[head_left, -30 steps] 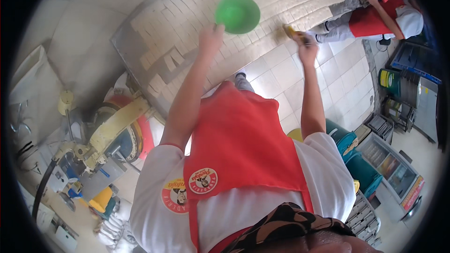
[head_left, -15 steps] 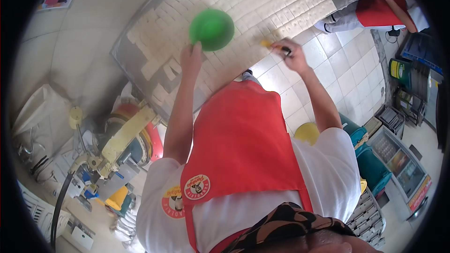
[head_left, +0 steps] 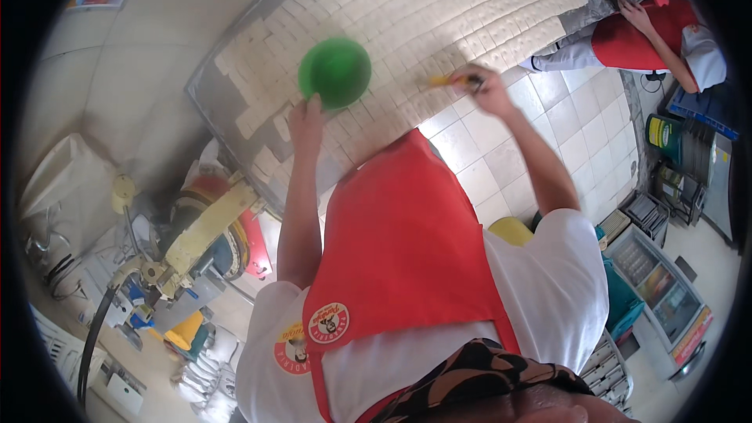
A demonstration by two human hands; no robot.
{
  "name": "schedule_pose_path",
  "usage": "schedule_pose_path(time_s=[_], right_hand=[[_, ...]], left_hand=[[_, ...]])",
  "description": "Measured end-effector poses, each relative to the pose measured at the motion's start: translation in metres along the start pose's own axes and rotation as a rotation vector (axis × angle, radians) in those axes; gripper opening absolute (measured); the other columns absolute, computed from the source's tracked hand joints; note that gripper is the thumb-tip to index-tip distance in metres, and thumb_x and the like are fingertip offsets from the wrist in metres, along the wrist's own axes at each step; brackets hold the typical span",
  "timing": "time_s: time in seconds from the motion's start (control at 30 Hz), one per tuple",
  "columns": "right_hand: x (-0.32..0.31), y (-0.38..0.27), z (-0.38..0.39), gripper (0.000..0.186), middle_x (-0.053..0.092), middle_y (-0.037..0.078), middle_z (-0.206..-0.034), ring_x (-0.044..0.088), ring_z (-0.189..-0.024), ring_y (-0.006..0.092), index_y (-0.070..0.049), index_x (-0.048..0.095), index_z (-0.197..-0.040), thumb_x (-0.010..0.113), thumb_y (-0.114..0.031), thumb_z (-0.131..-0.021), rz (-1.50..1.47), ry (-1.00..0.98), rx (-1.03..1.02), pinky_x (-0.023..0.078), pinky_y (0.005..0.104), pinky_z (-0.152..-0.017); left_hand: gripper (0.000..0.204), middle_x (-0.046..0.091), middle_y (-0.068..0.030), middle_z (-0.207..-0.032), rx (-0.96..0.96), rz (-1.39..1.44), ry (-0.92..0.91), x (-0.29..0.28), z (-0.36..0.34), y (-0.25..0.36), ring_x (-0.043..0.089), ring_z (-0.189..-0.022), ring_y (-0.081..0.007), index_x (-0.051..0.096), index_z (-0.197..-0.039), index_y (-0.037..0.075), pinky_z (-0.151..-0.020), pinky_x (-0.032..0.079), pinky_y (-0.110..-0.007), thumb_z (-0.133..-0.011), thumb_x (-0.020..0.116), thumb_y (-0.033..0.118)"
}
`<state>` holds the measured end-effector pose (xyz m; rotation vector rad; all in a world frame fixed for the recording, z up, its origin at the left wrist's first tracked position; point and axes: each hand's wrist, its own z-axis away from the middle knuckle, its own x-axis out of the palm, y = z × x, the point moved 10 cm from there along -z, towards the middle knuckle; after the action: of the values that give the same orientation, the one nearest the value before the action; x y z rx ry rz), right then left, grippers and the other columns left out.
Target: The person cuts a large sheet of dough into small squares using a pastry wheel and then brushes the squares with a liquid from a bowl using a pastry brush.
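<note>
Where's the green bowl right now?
In the head view, upper part, just left of centre: the left hand holds the green bowl over the cut dough.

Printed legibly around the round red-and-white badge (head_left: 328, 323) on the red cloth apron (head_left: 399, 251). Likewise on the red, white and yellow badge (head_left: 291, 351) of the white cloth shirt (head_left: 548, 282), just left of the apron.

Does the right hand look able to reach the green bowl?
Probably yes: the right hand holds a yellow tool, but nothing visible stands between that hand and the green bowl in the left hand.
</note>
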<state>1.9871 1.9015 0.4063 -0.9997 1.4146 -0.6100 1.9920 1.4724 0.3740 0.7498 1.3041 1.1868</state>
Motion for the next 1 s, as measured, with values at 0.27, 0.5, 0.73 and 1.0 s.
schedule_pose_path(time_s=[0.27,0.5,0.73,1.0], right_hand=[[-0.098,0.071,-0.009,0.022,0.072,0.017,-0.099,0.070,-0.089,0.0361,-0.010,0.075,-0.109,0.075,-0.020,-0.089,0.543,0.455,0.025,0.057,0.0437,-0.077],[-0.028,0.036,-0.057,0.027,0.075,0.009,-0.083,0.068,-0.080,0.0121,-0.008,0.077,-0.101,0.082,-0.030,-0.087,0.037,0.242,0.139,0.053,0.0316,-0.072],[-0.084,0.074,-0.098,0.026,0.071,0.019,-0.103,0.068,-0.098,0.0378,-0.009,0.073,-0.112,0.068,-0.021,-0.090,0.865,0.385,0.183,0.057,0.0468,-0.079],[0.036,-0.025,-0.095,0.021,0.068,0.007,-0.079,0.060,-0.069,0.0161,-0.008,0.074,-0.103,0.077,-0.024,-0.090,-0.031,0.268,0.044,0.051,0.0304,-0.066]], left_hand=[[0.036,0.070,-0.0057,-0.089,-0.026,-0.006,-0.003,-0.008,-0.005,-0.024,0.060,-0.080,-0.0115,0.071,-0.104,-0.006,-0.074,0.049,-0.029,-0.101,0.062,0.029],[0.035,0.070,-0.0048,-0.087,-0.026,-0.019,0.004,-0.010,0.002,-0.023,0.060,-0.079,-0.0111,0.072,-0.101,-0.005,-0.074,0.048,-0.029,-0.101,0.063,0.029],[0.037,0.069,-0.0050,-0.085,-0.014,0.040,0.044,-0.021,0.011,-0.012,0.059,-0.078,-0.0112,0.072,-0.099,-0.005,-0.073,0.047,-0.029,-0.101,0.063,0.030],[0.042,0.069,-0.0175,-0.079,-0.008,-0.019,0.101,-0.048,0.030,-0.016,0.064,-0.077,-0.0224,0.069,-0.098,-0.009,-0.073,0.048,-0.041,-0.101,0.056,0.032]])
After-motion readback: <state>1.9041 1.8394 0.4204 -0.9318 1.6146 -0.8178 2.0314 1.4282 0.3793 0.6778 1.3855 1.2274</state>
